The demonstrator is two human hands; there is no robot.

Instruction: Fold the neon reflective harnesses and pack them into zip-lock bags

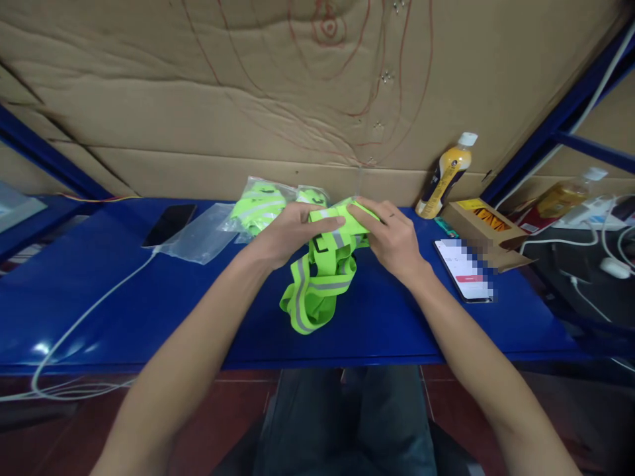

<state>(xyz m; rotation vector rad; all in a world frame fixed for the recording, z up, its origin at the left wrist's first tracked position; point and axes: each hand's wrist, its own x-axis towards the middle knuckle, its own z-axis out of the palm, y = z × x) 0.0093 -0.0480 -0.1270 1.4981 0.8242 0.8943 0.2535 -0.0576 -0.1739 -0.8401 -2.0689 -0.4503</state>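
Observation:
Both hands hold a neon-yellow strap harness (325, 285) with grey reflective stripes and black buckles, above the blue table. My left hand (292, 231) grips its upper left part, the thumb lying across the top. On the upper right, the fingers of my right hand (391, 237) press on the folded strap. Loose loops hang down toward the table's front edge. Just behind and left of my left hand lies a clear bag with similar yellow straps (258, 206). Another bagged bundle (312, 195) sits behind the hands, partly hidden.
An empty clear bag (201, 237) and a dark phone (170, 225) with a white cable lie left on the blue table (109, 284). At right are a yellow bottle (445, 175), an open cardboard box (481, 228) and a lit phone (461, 271). Cardboard stands behind.

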